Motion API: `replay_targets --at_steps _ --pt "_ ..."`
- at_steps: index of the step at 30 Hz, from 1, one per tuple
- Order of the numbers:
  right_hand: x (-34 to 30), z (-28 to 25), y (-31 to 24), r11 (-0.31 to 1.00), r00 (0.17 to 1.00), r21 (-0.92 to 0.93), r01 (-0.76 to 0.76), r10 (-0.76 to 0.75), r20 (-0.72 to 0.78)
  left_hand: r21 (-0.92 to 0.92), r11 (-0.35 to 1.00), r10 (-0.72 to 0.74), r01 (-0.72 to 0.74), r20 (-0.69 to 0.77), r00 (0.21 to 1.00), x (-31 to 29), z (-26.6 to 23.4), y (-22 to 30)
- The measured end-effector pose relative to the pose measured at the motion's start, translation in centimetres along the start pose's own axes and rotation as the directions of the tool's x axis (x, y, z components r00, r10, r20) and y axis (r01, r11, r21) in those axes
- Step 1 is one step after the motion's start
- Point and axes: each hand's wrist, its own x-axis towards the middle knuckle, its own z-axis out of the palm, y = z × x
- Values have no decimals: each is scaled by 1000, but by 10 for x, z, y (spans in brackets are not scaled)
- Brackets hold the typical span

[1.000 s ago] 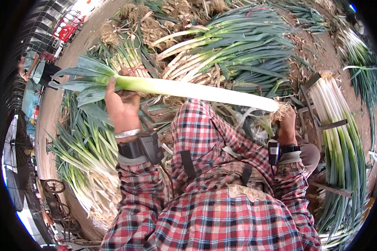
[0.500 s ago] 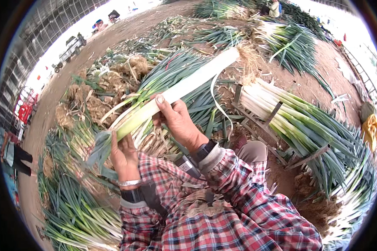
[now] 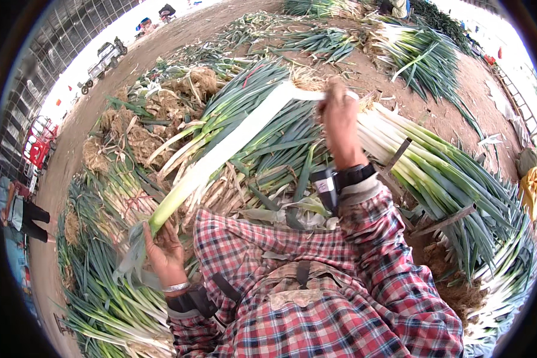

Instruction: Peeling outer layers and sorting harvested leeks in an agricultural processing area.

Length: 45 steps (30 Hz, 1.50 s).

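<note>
I hold one long leek [image 3: 232, 140] slantwise in front of me, its white shaft running from lower left up to the upper middle. My left hand [image 3: 164, 253] grips the green leafy end low on the left. My right hand [image 3: 339, 119] is closed on the white root end at the top, arm stretched out. Both sleeves are red plaid, and a dark band sits on each wrist.
Piles of leeks [image 3: 268, 149] lie all around on the dirt ground. A stacked row of cleaned leeks [image 3: 435, 173] rests in a wooden frame at the right. Dry husk heaps [image 3: 161, 113] sit at the left. A person [image 3: 21, 212] stands at the far left; vehicles [image 3: 104, 56] stand beyond.
My right hand slid up the leek's shaft from its middle to the white root end, arm stretching out. The left hand kept hold of the green end.
</note>
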Motion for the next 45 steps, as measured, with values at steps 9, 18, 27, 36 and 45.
replay_targets --at_steps 9,18,27,36,45 --pt "2 -62 115 570 519 -546 614 230 823 -102 995 -13 15 24 1000 2 54 -24" --pt "-69 47 42 857 91 -434 278 426 900 -78 993 -63 84 233 970 -24 111 -84" --pt "-15 -12 10 811 377 -547 208 450 809 -86 922 -257 377 592 764 -39 149 -126" --pt "-40 -21 -36 917 768 395 -65 -206 606 77 896 -376 438 656 654 -58 190 -165" --pt "16 -3 -88 700 996 713 48 -89 20 155 -191 21 -969 988 154 -75 212 -124"
